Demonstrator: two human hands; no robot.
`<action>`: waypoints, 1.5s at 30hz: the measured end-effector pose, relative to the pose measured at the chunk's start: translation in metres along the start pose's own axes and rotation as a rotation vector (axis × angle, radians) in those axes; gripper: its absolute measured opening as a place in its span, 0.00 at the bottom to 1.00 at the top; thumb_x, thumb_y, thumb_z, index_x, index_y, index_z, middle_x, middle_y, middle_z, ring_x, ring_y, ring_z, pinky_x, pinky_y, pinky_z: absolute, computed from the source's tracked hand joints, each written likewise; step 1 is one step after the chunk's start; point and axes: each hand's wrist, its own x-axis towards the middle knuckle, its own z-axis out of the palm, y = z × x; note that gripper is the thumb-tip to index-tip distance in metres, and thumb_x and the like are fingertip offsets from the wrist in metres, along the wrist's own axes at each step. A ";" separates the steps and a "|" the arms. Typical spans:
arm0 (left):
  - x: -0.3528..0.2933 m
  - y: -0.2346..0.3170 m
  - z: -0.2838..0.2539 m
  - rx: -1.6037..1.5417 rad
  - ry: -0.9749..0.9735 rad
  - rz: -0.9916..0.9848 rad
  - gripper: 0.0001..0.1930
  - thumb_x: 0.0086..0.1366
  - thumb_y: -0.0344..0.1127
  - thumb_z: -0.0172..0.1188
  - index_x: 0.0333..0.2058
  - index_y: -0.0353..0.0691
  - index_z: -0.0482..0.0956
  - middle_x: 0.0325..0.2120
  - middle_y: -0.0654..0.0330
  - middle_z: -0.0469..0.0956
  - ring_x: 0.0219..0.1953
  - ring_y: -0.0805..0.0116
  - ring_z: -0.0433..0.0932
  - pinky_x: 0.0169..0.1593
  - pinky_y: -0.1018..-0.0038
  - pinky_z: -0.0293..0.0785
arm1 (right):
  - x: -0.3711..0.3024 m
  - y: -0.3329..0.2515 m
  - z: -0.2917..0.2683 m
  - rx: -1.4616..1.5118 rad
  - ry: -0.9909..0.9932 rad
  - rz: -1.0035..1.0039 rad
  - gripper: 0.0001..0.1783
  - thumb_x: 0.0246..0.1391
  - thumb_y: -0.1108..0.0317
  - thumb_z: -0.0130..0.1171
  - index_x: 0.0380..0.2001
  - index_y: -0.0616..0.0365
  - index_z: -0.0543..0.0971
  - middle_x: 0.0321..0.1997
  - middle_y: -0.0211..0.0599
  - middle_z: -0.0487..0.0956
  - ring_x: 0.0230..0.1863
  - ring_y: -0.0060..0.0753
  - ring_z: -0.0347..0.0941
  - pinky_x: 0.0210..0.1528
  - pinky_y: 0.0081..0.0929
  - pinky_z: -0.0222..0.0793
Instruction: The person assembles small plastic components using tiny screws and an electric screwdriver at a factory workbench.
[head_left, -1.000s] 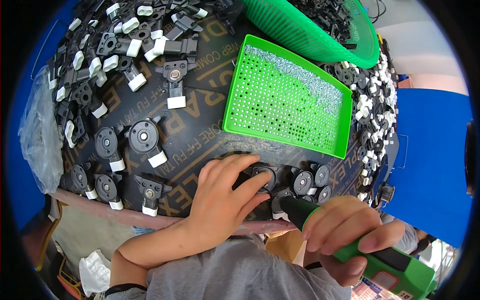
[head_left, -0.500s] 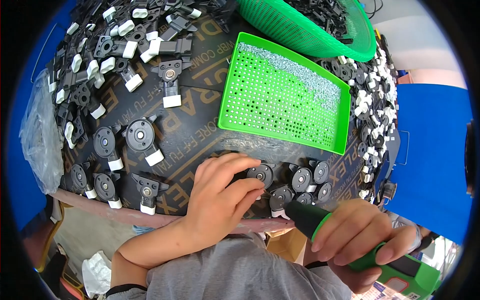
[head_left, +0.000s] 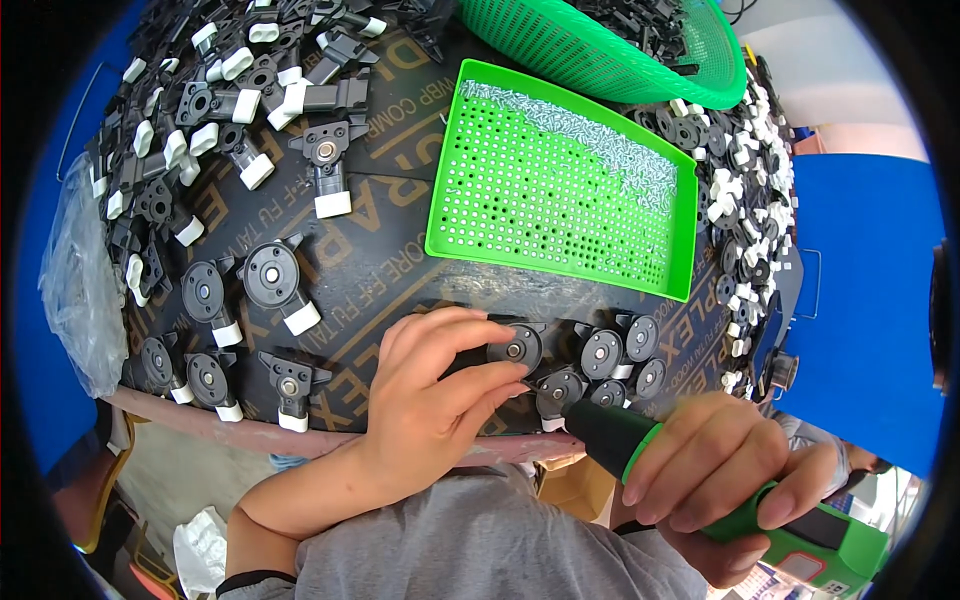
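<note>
My right hand [head_left: 720,470] grips a green and black cordless screwdriver [head_left: 610,435]. Its black nose reaches the lower edge of a round black part with a white end [head_left: 560,390] at the table's front edge; the bit cannot be made out. To the left, my left hand [head_left: 435,385] has thumb and index fingertips pressed close together in a pinch, just left of that part. Whatever they pinch is too small to name. Beside its upper fingers lies another black disc part [head_left: 515,348]. Several similar discs [head_left: 602,353] sit close together to the right.
A green perforated tray [head_left: 435,215] holds many small silver screws [head_left: 600,140]. Behind it stands a green basket [head_left: 570,50] of black pieces. Black parts with white ends [head_left: 240,105] pile at the left, more at the right [head_left: 735,200]. Several disc assemblies [head_left: 270,275] lie front left.
The view has shifted slightly. Both hands hold nearly the same places, the screwdriver's nose staying by the front disc part. Nothing has been let go.
</note>
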 end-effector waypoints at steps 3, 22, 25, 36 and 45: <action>0.000 -0.001 0.001 -0.004 -0.010 0.008 0.11 0.48 0.30 0.73 0.33 0.45 0.87 0.44 0.63 0.81 0.50 0.57 0.76 0.53 0.63 0.69 | 0.001 -0.002 0.001 -0.002 -0.003 0.016 0.17 0.58 0.67 0.60 0.42 0.56 0.62 0.21 0.36 0.73 0.15 0.30 0.74 0.17 0.27 0.78; 0.003 -0.001 0.002 0.089 -0.083 -0.012 0.28 0.53 0.36 0.70 0.54 0.40 0.76 0.49 0.60 0.75 0.54 0.57 0.72 0.56 0.60 0.65 | 0.008 0.010 -0.005 -0.036 -0.375 0.140 0.17 0.60 0.66 0.60 0.42 0.57 0.62 0.24 0.39 0.75 0.17 0.34 0.75 0.20 0.33 0.76; 0.003 0.000 0.001 0.114 -0.097 -0.021 0.28 0.53 0.36 0.70 0.54 0.40 0.75 0.48 0.60 0.75 0.53 0.58 0.72 0.56 0.60 0.64 | 0.016 0.009 0.002 -0.084 -0.420 0.190 0.17 0.60 0.65 0.61 0.41 0.58 0.63 0.23 0.38 0.75 0.16 0.32 0.73 0.19 0.32 0.76; -0.008 0.005 -0.004 0.258 -0.013 0.052 0.29 0.53 0.41 0.70 0.54 0.39 0.74 0.54 0.57 0.73 0.56 0.56 0.71 0.58 0.59 0.64 | 0.011 -0.009 -0.018 0.081 -0.176 0.019 0.21 0.56 0.63 0.67 0.40 0.57 0.64 0.23 0.37 0.75 0.17 0.32 0.73 0.18 0.28 0.75; -0.043 0.021 -0.121 0.587 -0.126 -0.217 0.28 0.53 0.31 0.68 0.55 0.39 0.76 0.53 0.54 0.74 0.51 0.51 0.73 0.55 0.60 0.69 | 0.025 -0.015 -0.052 -0.169 0.248 -0.053 0.13 0.67 0.63 0.44 0.49 0.60 0.66 0.24 0.35 0.65 0.17 0.26 0.61 0.20 0.27 0.62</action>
